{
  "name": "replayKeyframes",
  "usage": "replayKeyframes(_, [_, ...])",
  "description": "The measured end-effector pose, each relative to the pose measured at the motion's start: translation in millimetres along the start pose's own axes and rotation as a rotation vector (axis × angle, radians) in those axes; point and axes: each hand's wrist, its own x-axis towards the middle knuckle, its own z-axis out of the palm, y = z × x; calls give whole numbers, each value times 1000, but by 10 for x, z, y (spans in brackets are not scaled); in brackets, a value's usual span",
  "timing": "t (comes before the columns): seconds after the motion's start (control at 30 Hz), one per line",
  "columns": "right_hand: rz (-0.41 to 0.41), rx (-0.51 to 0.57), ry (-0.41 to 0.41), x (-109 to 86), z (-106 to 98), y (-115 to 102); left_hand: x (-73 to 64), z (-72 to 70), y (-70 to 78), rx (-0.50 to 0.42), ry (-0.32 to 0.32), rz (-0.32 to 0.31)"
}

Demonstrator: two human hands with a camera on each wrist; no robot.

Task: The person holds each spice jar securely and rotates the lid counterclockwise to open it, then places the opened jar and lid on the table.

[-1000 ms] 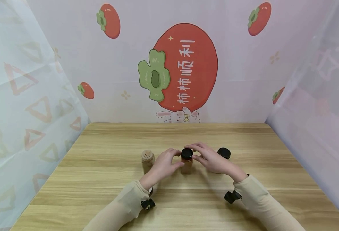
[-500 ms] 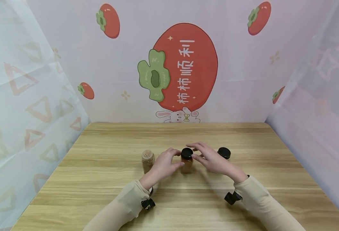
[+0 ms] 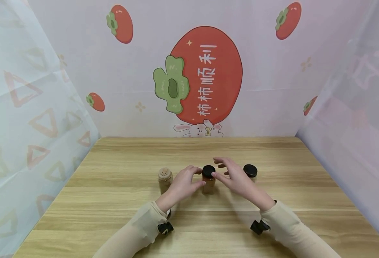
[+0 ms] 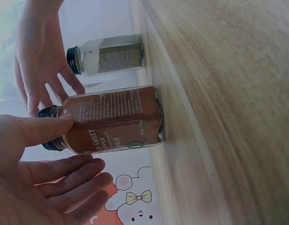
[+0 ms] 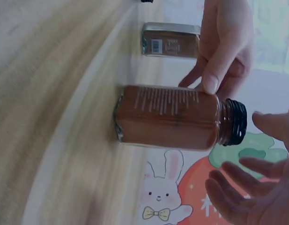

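Observation:
A square glass spice jar (image 3: 209, 184) of red-brown powder stands upright mid-table, its black screw cap (image 3: 208, 171) on. The label in the left wrist view includes "SWEET PEPPER". My left hand (image 3: 184, 184) holds the jar just below its neck, thumb (image 4: 53, 127) on one face and fingers on the other side. At the cap, my right hand (image 3: 237, 179) has its fingers spread and loosely bent; in the right wrist view a gap shows between thumb (image 5: 270, 125) and cap (image 5: 238, 123).
Left of the left hand stands a jar (image 3: 165, 179) with a perforated shaker top and no cap. On the right is a black-capped jar (image 3: 250, 172), partly behind the right hand; greenish contents show in the left wrist view. A small dark-rimmed round thing (image 3: 169, 214) peeks out by the left cuff.
My right hand's fingers have come off the cap and spread, shifting slightly right and back. My left hand and the jar stay in place.

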Motion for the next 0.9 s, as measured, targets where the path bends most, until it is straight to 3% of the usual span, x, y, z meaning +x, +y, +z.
replayKeyframes(0.37, [129, 25, 64, -39, 87, -68, -2, 5, 0, 5, 5, -4])
replayKeyframes(0.9, [125, -41, 98, -11, 145, -62, 7, 3, -11, 4, 5, 3])
